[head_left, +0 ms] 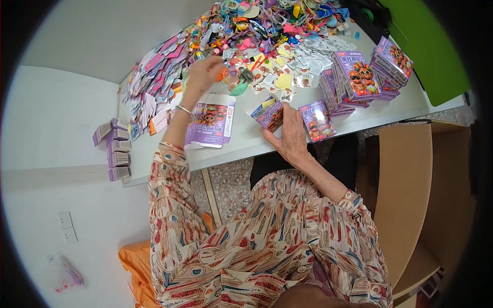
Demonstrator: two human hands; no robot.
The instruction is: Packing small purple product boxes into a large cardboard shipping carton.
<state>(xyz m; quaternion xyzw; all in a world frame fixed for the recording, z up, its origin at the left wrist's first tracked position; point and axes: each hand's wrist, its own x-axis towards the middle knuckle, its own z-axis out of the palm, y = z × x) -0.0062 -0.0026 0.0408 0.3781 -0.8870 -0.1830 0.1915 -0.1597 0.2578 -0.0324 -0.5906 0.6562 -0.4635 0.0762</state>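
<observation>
My right hand grips a small purple cardboard box whose far end stands open, with yellow and pale pieces at its mouth. Just right of that hand lies a closed purple box with cartoon figures on it. My left hand is raised over the near edge of the heap, its fingers bent together; whatever they pinch is hidden. Orange and green small items lie close to its fingertips. Beneath my left wrist rest flattened purple box sheets.
A heap of colourful trinkets covers the table's back. Packets spread at left, small white cards at centre. Purple boxes are stacked at right; more bundles stand at the left edge. A cardboard carton sits at right.
</observation>
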